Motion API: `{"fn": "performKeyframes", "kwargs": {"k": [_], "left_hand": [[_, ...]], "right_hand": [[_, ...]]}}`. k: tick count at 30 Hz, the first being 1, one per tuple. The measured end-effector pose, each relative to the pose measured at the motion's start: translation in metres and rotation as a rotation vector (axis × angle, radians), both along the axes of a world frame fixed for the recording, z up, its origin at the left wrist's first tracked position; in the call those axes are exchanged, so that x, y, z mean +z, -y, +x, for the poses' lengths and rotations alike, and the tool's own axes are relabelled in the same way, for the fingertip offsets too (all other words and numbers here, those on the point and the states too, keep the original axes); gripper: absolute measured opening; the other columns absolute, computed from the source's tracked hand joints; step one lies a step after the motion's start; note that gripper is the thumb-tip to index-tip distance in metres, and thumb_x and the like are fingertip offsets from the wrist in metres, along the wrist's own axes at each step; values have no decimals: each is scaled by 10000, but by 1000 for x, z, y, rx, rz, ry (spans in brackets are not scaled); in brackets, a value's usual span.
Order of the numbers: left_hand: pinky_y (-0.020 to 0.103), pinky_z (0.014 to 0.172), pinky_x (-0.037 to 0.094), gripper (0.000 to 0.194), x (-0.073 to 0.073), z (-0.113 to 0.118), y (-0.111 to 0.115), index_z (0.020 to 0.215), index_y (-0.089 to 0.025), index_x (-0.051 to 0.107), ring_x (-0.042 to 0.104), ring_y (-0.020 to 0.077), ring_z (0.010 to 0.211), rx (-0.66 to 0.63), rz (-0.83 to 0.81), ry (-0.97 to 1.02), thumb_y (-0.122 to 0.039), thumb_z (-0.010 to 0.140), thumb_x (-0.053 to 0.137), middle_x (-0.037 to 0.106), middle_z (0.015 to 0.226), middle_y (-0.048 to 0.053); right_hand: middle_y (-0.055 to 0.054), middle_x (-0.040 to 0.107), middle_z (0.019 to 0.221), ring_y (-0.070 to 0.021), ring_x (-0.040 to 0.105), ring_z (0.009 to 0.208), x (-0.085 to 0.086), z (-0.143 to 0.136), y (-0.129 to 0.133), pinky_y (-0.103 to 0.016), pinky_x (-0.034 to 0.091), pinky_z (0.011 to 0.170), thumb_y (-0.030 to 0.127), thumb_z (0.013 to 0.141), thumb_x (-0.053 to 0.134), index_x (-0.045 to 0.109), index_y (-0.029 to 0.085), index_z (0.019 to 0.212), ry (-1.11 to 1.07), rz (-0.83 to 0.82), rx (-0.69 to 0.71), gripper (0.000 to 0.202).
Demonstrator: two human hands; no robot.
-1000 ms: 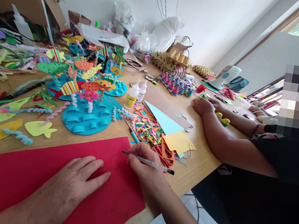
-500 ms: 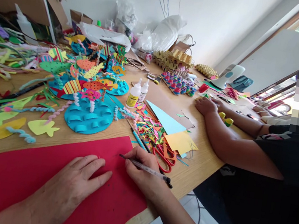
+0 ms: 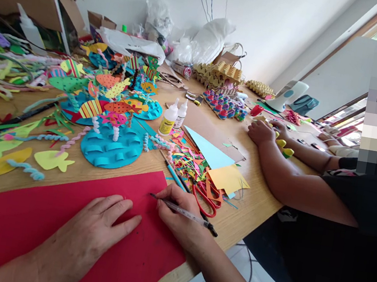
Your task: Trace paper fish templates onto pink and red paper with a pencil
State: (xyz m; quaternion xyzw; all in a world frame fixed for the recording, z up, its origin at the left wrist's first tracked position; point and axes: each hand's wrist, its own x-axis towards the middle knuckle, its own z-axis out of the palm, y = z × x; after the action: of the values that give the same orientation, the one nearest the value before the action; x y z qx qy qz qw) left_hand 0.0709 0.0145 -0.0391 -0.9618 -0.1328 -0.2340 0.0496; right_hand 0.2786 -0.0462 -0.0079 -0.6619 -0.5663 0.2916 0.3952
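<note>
A large sheet of red paper (image 3: 31,204) lies on the wooden table in front of me. My left hand (image 3: 96,226) rests flat on it with the fingers stretched out. In my right hand (image 3: 182,214) I grip a pen (image 3: 191,214) with a clear barrel and black ends; its tip is at the paper's surface near the upper right edge. A faint line and small dark marks show on the red sheet. Just beyond my right hand lie red-handled scissors (image 3: 208,200), partly over coloured paper scraps (image 3: 190,164).
Blue paper discs (image 3: 112,148) carry paper fish on twisted stems. Two glue bottles (image 3: 168,119) stand behind them. A yellow fish cutout (image 3: 52,160) lies left. A co-worker's arms (image 3: 277,167) rest on the table at right. Egg trays (image 3: 220,73) sit at the back.
My hands and the pen are almost where they were, the pen tip shifted very slightly left. The co-worker's hands and head have moved a little.
</note>
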Motion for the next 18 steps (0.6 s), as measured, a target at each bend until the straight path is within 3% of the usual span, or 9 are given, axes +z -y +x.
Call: {"fn": "performKeyframes", "kwargs": {"k": [18], "left_hand": [[327,833,479,591,0,0,-1,1149,-272,597,521,211,1006,0,12,-10,47,736,320,590,1069,54]], "right_hand": [[52,504,576,-79,415,507,-1,0,1,-186,330,500,65,676,477,572,168,693,23,10,-7,141]]}}
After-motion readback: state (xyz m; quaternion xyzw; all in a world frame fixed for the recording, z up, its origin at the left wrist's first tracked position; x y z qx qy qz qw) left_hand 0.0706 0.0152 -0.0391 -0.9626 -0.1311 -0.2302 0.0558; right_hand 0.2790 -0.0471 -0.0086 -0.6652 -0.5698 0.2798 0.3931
